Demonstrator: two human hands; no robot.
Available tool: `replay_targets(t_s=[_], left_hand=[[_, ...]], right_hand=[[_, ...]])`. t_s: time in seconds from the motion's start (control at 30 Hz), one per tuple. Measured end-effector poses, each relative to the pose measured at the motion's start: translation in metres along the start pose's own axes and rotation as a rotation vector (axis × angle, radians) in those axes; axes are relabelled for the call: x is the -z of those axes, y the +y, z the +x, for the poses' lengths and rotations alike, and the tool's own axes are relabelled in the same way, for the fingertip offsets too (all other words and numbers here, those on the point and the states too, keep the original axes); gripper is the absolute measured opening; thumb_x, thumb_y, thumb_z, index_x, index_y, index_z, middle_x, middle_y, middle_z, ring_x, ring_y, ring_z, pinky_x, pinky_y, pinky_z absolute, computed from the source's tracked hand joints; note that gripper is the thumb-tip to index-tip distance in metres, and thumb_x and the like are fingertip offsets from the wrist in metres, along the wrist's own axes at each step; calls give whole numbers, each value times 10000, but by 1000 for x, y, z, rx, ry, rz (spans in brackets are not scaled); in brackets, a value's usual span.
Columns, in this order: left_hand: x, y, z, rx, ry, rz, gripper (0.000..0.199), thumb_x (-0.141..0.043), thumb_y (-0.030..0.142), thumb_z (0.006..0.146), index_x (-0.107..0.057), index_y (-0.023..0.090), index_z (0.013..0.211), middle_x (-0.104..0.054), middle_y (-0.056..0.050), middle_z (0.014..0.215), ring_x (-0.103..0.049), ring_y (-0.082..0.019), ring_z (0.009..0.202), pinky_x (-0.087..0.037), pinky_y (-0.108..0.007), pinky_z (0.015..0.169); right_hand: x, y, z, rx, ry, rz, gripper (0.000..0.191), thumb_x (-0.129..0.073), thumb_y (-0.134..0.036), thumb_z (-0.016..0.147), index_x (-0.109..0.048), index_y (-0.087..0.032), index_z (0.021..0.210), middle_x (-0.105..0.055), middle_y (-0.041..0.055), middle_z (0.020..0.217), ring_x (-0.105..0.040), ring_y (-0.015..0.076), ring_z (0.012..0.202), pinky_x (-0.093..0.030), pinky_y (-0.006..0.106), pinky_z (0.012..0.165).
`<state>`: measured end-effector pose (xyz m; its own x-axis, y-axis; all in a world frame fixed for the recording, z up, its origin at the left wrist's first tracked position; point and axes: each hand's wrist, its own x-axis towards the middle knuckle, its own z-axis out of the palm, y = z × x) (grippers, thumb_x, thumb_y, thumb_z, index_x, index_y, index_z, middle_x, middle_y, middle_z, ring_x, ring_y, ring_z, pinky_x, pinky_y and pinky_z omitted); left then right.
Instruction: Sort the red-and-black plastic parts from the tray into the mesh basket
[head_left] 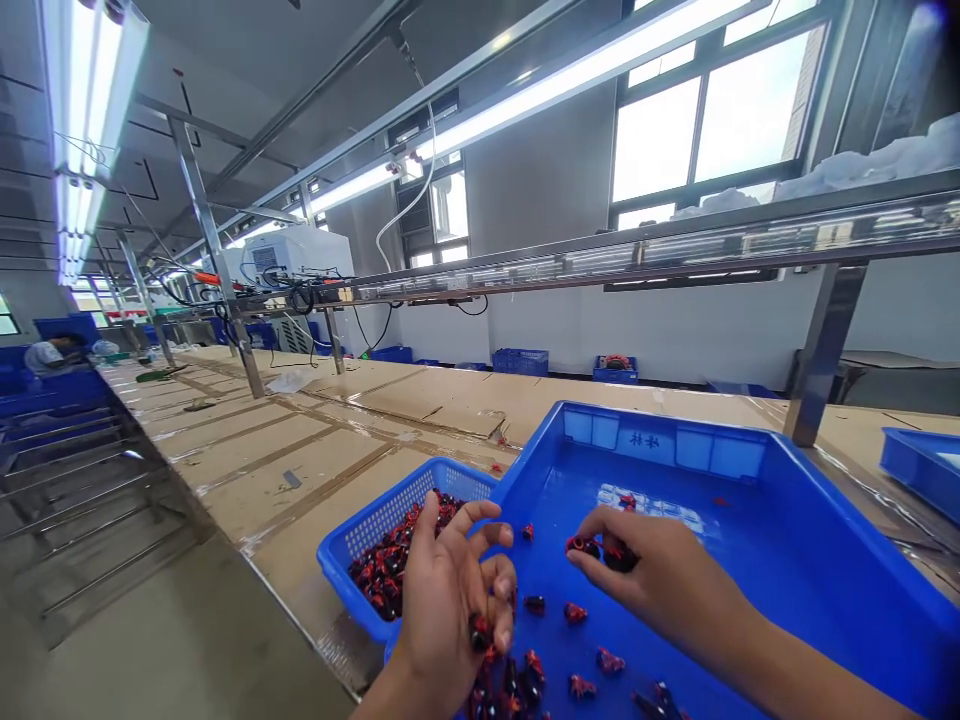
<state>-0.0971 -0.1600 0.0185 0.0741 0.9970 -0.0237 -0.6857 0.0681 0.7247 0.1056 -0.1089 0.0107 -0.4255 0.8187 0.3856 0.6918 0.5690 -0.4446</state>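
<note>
A factory assembly workshop is shown. This is indicated by a long tabletop [315, 450] surfaced with taped cardboard and spanned by a stainless-steel frame [821, 350], with fluorescent tube lights [90, 100] fixed overhead. A white machine [296, 255] is mounted on the frame, and small red-and-black parts [575, 612] are laid out in a blue plastic tray [810, 560].

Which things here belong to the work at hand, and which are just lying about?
Work: left hand, right hand, small red-and-black parts, blue plastic tray, blue mesh basket.

Lying about: cardboard-covered bench, far blue crates, white machine.
</note>
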Motion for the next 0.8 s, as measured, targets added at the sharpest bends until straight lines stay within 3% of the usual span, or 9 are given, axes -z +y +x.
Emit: replay_targets(t_s=[0.17, 0.27, 0.37, 0.43, 0.5, 0.57, 0.7, 0.8], left_hand=[[2, 2, 0, -27, 98, 81, 521, -360, 663, 835, -522, 188, 975, -524, -15, 801, -480, -115, 499, -406, -211, 275], [13, 17, 8, -113, 118, 194, 521, -346, 670, 830, -525, 194, 942, -515, -1, 780, -421, -86, 452, -336, -179, 272], [42, 41, 30, -352, 205, 463, 489, -381, 655, 821, -532, 202, 924, -493, 25, 769, -294, -44, 399, -256, -163, 282], [70, 56, 48, -463, 288, 739, 512, -370, 656, 818, -552, 190, 928, -502, 19, 775, -365, -61, 440, -317, -181, 338], [98, 67, 61, -354, 265, 962, 545, -375, 661, 810, -592, 171, 909, -564, -9, 771, -515, -110, 550, -448, -233, 498], [122, 72, 64, -288, 251, 1046, 516, -477, 647, 772, -630, 155, 806, -598, -27, 708, -573, -162, 609, -462, -272, 578], [144, 70, 54, -325, 310, 1160, 440, -501, 601, 797, -629, 187, 724, -573, 5, 610, -534, -175, 582, -382, -270, 572], [146, 71, 48, -420, 377, 1255, 417, -424, 562, 855, -626, 209, 762, -559, 22, 624, -521, -175, 617, -360, -266, 600]], right_hand=[[-7, 5, 1, -28, -78, -16, 154, -573, -420, 845, -650, -290, 877, -609, -26, 656, -577, 166, 606, -355, 261, 553], [-10, 5, 1, -36, -126, -26, 176, -556, -437, 852, -647, -288, 874, -603, -23, 650, -571, 167, 594, -352, 261, 543], [-14, 2, -1, -43, -162, -32, 188, -548, -443, 854, -647, -283, 866, -600, -22, 641, -555, 163, 574, -343, 260, 535], [-19, -1, -4, -41, -168, -32, 180, -556, -431, 848, -651, -278, 859, -592, -24, 626, -538, 160, 567, -338, 259, 539], [-25, -2, -6, -64, -173, 0, 188, -560, -430, 841, -657, -269, 849, -578, -27, 600, -523, 160, 562, -339, 257, 542], [-31, -2, -5, -120, -185, 72, 218, -563, -450, 833, -662, -255, 835, -570, -27, 580, -519, 160, 562, -347, 253, 541], [-38, -17, 23, -158, -129, 202, 272, -579, -490, 815, -672, -234, 813, -567, -28, 580, -508, 154, 564, -345, 242, 521], [-45, -47, 68, -24, -50, 242, 275, -591, -480, 818, -684, -224, 856, -623, -20, 653, -527, 146, 604, -358, 237, 548]])
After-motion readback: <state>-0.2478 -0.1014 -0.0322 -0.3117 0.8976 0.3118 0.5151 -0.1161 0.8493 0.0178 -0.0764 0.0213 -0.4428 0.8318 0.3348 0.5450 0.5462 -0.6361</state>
